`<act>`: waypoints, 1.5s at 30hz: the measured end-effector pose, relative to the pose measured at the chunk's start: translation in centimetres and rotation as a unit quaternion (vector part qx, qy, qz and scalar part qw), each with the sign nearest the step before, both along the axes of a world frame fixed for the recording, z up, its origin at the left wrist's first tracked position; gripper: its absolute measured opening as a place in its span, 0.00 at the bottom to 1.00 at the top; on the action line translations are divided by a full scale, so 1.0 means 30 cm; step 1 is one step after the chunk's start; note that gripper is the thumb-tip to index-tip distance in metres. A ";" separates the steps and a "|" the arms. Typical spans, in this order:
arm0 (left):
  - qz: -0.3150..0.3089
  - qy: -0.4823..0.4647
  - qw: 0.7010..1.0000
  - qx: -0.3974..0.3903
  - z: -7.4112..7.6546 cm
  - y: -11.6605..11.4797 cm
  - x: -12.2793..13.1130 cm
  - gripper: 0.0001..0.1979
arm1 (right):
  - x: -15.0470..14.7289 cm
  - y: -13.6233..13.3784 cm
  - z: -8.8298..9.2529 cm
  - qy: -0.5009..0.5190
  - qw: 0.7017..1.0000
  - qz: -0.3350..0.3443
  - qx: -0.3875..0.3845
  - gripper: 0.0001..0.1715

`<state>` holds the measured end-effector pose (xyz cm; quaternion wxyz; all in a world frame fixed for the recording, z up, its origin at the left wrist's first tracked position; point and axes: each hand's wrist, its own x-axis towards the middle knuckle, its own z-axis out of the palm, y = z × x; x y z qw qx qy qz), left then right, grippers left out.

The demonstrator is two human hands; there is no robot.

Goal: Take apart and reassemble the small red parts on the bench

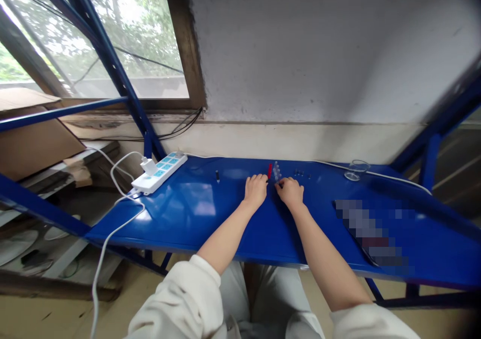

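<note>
The person's left hand (256, 189) and right hand (289, 192) lie palm-down and loosely curled, gripping nothing visible, on a glossy blue metal tabletop (195, 224). Just ahead of and between them stands a slim red plastic piece (269, 171), its long axis running away from the person, nearer the left hand. Beside it, nearer the right hand, sits a clear plastic cluster (277, 172), with tiny dark parts (300, 173) farther right.

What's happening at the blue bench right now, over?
Left hand near red piece. Right hand near clear parts. Power strip off left.
</note>
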<state>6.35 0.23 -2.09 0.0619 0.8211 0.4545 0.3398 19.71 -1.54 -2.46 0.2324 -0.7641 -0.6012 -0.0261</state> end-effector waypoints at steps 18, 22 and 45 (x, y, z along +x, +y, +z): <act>-0.013 -0.230 0.973 0.023 0.018 -0.015 -0.040 0.10 | -0.038 -0.021 0.036 -0.031 0.990 0.137 0.020 0.07; -0.066 -0.156 0.985 0.041 0.023 -0.035 -0.038 0.15 | -0.045 -0.022 0.041 -0.033 0.991 0.128 0.024 0.07; -0.039 -0.099 0.992 -0.069 0.093 -0.028 -0.073 0.03 | -0.061 -0.031 0.048 -0.021 0.967 0.241 0.076 0.09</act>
